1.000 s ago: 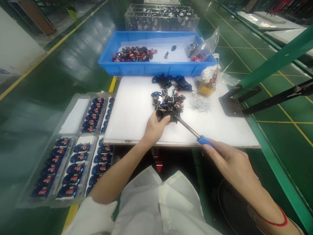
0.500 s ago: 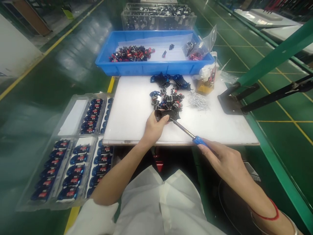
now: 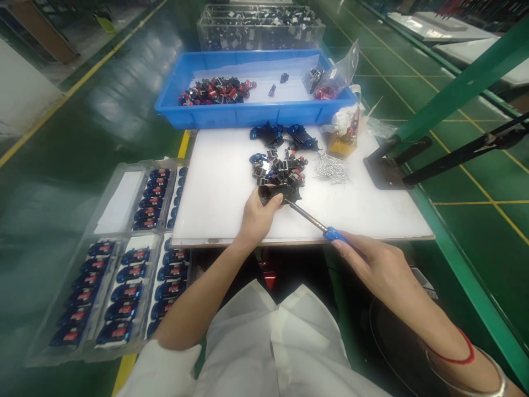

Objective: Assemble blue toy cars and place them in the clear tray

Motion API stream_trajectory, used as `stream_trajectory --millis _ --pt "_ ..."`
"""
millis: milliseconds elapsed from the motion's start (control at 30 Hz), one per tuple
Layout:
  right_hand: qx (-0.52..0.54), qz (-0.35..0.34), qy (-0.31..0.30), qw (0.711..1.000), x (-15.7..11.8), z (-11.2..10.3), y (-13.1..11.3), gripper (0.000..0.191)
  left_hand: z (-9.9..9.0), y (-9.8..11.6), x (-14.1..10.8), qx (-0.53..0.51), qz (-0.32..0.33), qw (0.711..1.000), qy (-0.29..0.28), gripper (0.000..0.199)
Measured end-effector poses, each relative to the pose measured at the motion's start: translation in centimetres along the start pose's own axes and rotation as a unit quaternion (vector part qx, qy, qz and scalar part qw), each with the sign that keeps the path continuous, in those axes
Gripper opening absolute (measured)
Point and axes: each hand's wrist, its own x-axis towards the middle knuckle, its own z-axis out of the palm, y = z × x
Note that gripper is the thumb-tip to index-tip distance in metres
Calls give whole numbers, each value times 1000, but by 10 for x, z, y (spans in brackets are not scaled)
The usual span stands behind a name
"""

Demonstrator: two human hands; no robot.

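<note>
Along the left side, two clear plastic trays point(image 3: 53, 350) hold rows of blue and red pieces point(image 3: 131, 292), just beside the near left corner of a white-topped table point(image 3: 210, 193). The person's white coat point(image 3: 273, 342) shows at the near edge of the view.

Over the table, the left hand point(image 3: 258, 218) is clenched around a dark plastic part point(image 3: 275, 193), its fingers wrapped over the part, which is held just above the tabletop. Just beyond, a heap of small black, blue and red parts point(image 3: 279, 171) lies on the table, with a few larger blue pieces point(image 3: 283, 136) farther off.

A screwdriver point(image 3: 308, 214) runs from the dark part to the right hand point(image 3: 384, 273), its metal tip at the part. The right hand grasps the blue handle in its fingers, and a red string point(image 3: 457, 355) circles that wrist.

To the right lie loose screws point(image 3: 332, 168) and a small packet point(image 3: 345, 138). A blue crate point(image 3: 231, 117) holding more parts point(image 3: 215, 91) stands past the far edge of the table, with a clear bin point(image 3: 260, 36) behind it. A black metal stand point(image 3: 382, 173) sits on the far right of the table beside a green frame point(image 3: 467, 94).
</note>
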Motion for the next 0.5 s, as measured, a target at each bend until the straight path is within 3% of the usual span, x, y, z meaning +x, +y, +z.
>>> stream_trajectory --millis 300,500 --pt "6 15 -30 999 6 -9 -5 46 -2 -6 2 -10 10 1000 3 25" --pt "21 34 -16 999 2 -18 -6 47 -1 -4 3 -17 3 1000 2 23"
